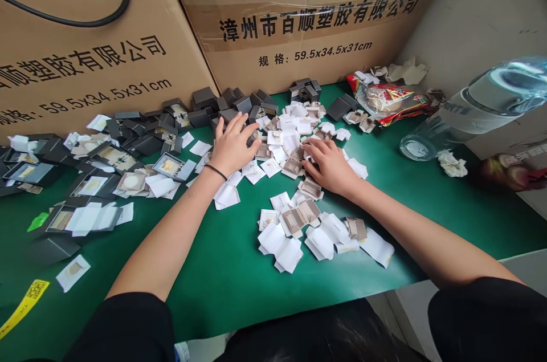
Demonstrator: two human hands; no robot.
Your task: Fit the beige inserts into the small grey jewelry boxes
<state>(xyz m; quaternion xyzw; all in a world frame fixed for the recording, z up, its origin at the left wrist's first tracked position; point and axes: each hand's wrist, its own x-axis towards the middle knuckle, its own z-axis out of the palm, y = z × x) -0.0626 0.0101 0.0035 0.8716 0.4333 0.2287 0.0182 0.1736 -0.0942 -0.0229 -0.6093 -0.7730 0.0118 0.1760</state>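
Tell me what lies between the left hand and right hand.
In the head view, small white paper pieces and folded grey-brown cardboard pieces lie jumbled between the left hand and right hand.

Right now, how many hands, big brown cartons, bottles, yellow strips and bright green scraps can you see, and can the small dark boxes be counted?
Left hand and right hand: 2
Big brown cartons: 2
Bottle: 1
Yellow strip: 1
Bright green scrap: 1
Total: 7
Small dark boxes: too overlapped to count.

White paper pieces (pixel 290 141), scattered and overlapping
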